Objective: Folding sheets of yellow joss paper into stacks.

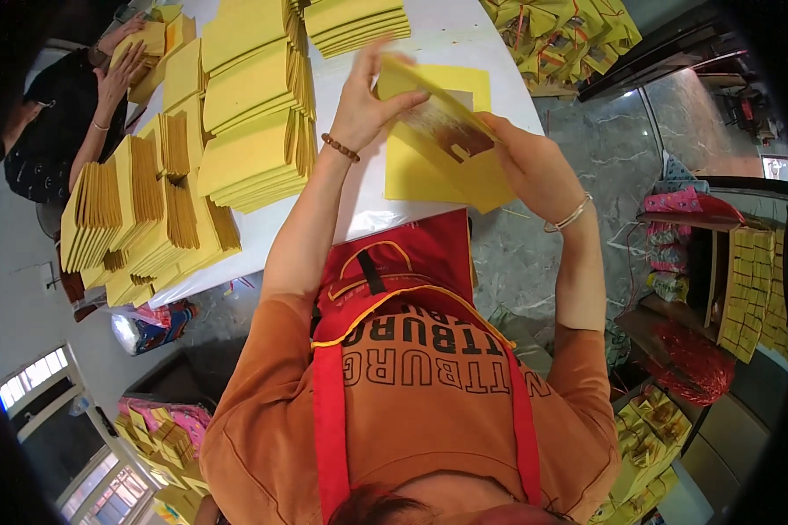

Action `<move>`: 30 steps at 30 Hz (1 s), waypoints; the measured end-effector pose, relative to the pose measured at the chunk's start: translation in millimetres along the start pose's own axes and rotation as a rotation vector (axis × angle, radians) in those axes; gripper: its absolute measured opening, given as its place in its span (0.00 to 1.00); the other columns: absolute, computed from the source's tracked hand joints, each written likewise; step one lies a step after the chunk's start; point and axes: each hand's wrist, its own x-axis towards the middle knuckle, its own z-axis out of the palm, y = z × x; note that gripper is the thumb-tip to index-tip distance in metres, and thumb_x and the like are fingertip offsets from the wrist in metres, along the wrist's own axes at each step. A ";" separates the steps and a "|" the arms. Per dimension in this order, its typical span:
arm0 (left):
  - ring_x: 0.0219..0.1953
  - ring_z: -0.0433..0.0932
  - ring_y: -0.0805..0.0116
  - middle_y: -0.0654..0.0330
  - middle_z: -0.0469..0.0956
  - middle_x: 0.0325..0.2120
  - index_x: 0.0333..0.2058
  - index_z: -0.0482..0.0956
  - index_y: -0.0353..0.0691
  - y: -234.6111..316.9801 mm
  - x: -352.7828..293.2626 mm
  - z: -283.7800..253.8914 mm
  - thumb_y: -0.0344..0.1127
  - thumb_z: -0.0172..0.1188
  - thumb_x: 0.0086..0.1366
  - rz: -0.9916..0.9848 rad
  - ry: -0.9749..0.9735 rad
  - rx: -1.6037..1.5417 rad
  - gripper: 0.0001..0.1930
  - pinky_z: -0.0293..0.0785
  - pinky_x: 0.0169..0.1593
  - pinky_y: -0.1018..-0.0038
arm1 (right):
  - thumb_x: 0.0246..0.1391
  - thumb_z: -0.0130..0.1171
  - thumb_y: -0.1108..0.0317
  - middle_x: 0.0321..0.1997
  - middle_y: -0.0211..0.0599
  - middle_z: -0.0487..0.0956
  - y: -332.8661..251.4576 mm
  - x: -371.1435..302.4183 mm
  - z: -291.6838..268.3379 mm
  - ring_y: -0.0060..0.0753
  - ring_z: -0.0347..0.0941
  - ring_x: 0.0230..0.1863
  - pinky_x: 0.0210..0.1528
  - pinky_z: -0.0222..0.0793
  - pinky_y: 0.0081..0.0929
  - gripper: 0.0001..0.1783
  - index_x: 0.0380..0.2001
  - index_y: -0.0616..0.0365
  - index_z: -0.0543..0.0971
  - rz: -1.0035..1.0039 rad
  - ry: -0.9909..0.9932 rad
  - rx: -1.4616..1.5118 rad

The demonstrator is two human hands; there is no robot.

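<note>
A white table [455,35] above a grey marbled floor [580,131] fills the upper part of the frame, with yellow stacks [249,96] at upper left. At upper centre, a yellow sheet [442,122] is lifted at a tilt over other yellow paper [407,179]. The right hand [536,166] pinches its right edge; the left hand [368,101] lays its thumb across it, fingers blurred, grip unclear.

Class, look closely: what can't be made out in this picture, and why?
Head view:
Fingers of the left hand: blurred by motion.
Central brown patch: smeared by motion.
Lower yellow sheet: partly covered by the held sheet.
Far yellow stack: cut off by top edge.
Co-worker's bundle: partly behind their hands.
</note>
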 end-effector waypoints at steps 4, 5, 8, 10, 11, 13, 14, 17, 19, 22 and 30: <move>0.34 0.74 0.75 0.60 0.75 0.31 0.36 0.71 0.34 -28.4 -21.3 -11.0 0.26 0.61 0.53 -0.127 0.037 -0.213 0.11 0.72 0.37 0.80 | 0.51 0.48 0.71 0.35 0.48 0.76 -4.7 -6.9 0.0 0.46 0.74 0.35 0.36 0.70 0.33 0.19 0.49 0.53 0.69 0.109 -0.101 -0.210; 0.31 0.75 0.76 0.61 0.76 0.29 0.34 0.70 0.35 -34.5 -25.8 -15.8 0.25 0.61 0.54 -0.113 0.060 -0.247 0.10 0.72 0.38 0.80 | 0.50 0.52 0.72 0.37 0.46 0.76 -1.9 -12.2 -2.1 0.43 0.74 0.37 0.38 0.70 0.31 0.21 0.50 0.53 0.68 0.111 -0.041 -0.084; 0.33 0.74 0.75 0.61 0.75 0.32 0.35 0.70 0.36 -34.0 -32.5 -24.0 0.24 0.61 0.53 -0.097 0.065 -0.282 0.11 0.72 0.38 0.80 | 0.45 0.58 0.74 0.41 0.43 0.77 10.9 -37.2 -5.0 0.35 0.74 0.41 0.43 0.69 0.27 0.26 0.51 0.55 0.68 0.150 0.085 0.173; 0.35 0.73 0.75 0.61 0.74 0.33 0.36 0.70 0.36 -26.3 -33.5 -18.6 0.24 0.62 0.52 -0.055 0.065 -0.272 0.13 0.72 0.39 0.80 | 0.42 0.61 0.76 0.43 0.40 0.77 22.4 -50.7 2.1 0.31 0.74 0.43 0.45 0.68 0.25 0.29 0.51 0.56 0.68 0.185 0.153 0.306; 0.37 0.73 0.75 0.61 0.74 0.34 0.38 0.69 0.37 -23.8 -33.7 -17.2 0.24 0.62 0.52 -0.014 0.061 -0.258 0.15 0.72 0.40 0.79 | 0.41 0.62 0.79 0.43 0.38 0.76 28.4 -56.1 8.1 0.29 0.73 0.44 0.47 0.67 0.25 0.29 0.51 0.57 0.68 0.216 0.217 0.485; 0.39 0.72 0.75 0.62 0.73 0.35 0.39 0.69 0.37 -28.2 -35.1 -20.1 0.24 0.62 0.51 -0.037 0.041 -0.200 0.16 0.71 0.42 0.78 | 0.40 0.62 0.82 0.44 0.36 0.76 39.2 -63.5 24.1 0.27 0.71 0.46 0.48 0.66 0.25 0.30 0.51 0.59 0.68 0.248 0.285 0.661; 0.41 0.71 0.74 0.62 0.72 0.36 0.41 0.68 0.38 -30.7 -35.7 -21.8 0.24 0.62 0.51 -0.060 0.020 -0.141 0.18 0.70 0.44 0.77 | 0.40 0.61 0.83 0.45 0.35 0.75 45.7 -66.3 32.9 0.26 0.71 0.46 0.49 0.66 0.25 0.30 0.50 0.59 0.68 0.225 0.312 0.688; 0.41 0.70 0.74 0.63 0.73 0.35 0.43 0.68 0.38 -35.0 -41.9 -28.1 0.25 0.63 0.51 -0.143 -0.016 -0.293 0.20 0.68 0.46 0.77 | 0.40 0.61 0.85 0.45 0.34 0.75 51.5 -69.0 41.6 0.25 0.70 0.47 0.49 0.66 0.23 0.29 0.50 0.61 0.68 0.216 0.328 0.723; 0.40 0.71 0.74 0.63 0.73 0.35 0.42 0.68 0.37 -41.3 -46.3 -26.6 0.26 0.63 0.51 -0.137 0.007 -0.271 0.19 0.68 0.46 0.77 | 0.40 0.60 0.85 0.45 0.34 0.75 49.7 -66.8 47.0 0.24 0.70 0.46 0.49 0.66 0.22 0.28 0.49 0.62 0.68 0.232 0.314 0.731; 0.39 0.71 0.76 0.63 0.73 0.36 0.42 0.69 0.37 -42.3 -47.0 -21.4 0.27 0.62 0.53 -0.146 0.042 -0.237 0.17 0.69 0.44 0.78 | 0.42 0.61 0.82 0.41 0.32 0.76 50.1 -55.6 51.8 0.21 0.71 0.42 0.43 0.69 0.19 0.23 0.45 0.63 0.70 0.238 0.444 0.876; 0.38 0.71 0.72 0.64 0.74 0.34 0.43 0.69 0.36 -32.1 -43.7 -8.7 0.29 0.59 0.54 -0.159 0.146 -0.216 0.17 0.67 0.42 0.76 | 0.52 0.56 0.70 0.38 0.29 0.76 55.8 -47.5 58.1 0.18 0.71 0.36 0.40 0.67 0.18 0.15 0.43 0.63 0.73 0.385 0.470 0.790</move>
